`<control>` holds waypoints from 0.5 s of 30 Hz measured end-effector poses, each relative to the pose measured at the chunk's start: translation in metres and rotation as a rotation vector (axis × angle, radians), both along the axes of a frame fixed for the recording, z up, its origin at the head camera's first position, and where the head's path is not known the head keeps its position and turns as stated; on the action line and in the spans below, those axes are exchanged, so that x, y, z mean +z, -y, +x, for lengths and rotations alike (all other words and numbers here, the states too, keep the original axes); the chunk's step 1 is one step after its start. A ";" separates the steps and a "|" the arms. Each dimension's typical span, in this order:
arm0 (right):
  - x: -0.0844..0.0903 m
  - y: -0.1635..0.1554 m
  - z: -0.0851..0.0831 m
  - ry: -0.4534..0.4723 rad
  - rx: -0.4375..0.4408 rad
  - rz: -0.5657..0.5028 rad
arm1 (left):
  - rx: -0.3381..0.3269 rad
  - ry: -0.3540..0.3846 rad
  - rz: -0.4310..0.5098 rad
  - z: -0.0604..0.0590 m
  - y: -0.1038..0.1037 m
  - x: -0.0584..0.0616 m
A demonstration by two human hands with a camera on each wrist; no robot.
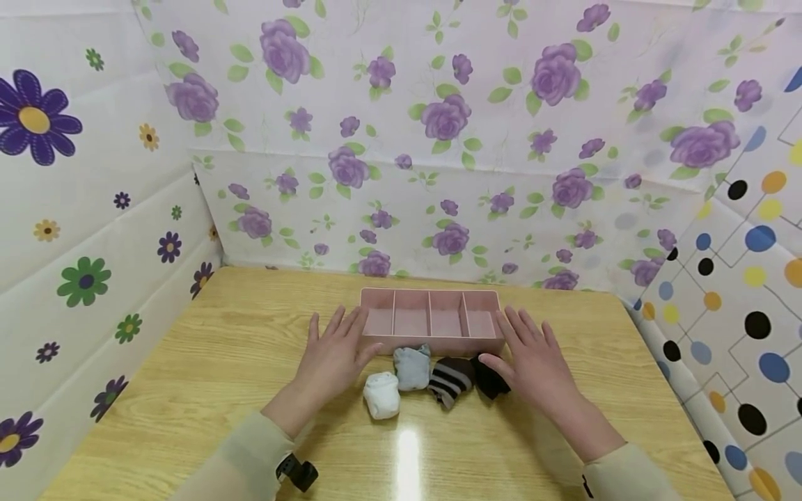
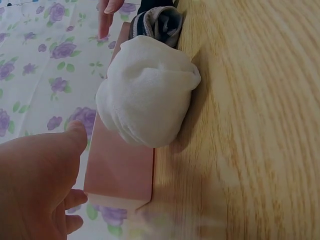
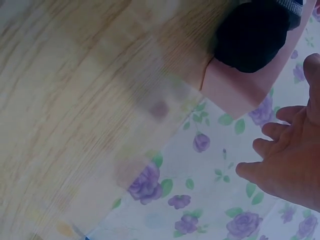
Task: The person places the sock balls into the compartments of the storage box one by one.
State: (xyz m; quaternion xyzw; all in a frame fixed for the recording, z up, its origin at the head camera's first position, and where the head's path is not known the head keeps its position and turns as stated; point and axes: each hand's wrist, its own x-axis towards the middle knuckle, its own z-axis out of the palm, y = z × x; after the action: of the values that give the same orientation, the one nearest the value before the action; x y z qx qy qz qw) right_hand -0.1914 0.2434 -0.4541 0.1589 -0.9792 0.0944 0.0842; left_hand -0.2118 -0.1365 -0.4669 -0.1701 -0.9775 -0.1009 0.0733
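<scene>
Wooden tabletop: pink four-compartment plastic tray sitting empty, four rolled socks waiting before it, left hand and right hand hovering flat, gripping nothing.

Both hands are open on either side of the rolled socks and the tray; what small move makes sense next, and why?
Probably the left hand should close on the white rolled sock, the nearest one. Both it and the right hand hold nothing, four socks lie in a row before the pink divided tray, and its four compartments look empty.
</scene>
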 end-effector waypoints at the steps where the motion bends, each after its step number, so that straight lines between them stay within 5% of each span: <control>1: -0.001 0.000 0.000 0.005 0.002 -0.003 | -0.001 -0.001 0.002 0.000 -0.001 0.000; 15: -0.011 0.000 0.000 0.025 0.044 -0.006 | 0.007 0.036 0.041 -0.009 -0.007 0.001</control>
State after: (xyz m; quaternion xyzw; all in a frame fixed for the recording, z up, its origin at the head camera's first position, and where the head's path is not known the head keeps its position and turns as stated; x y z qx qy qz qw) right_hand -0.1912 0.2432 -0.4647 0.1792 -0.9760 0.1013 0.0704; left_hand -0.2213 -0.1298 -0.4657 -0.1631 -0.9770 -0.1239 0.0596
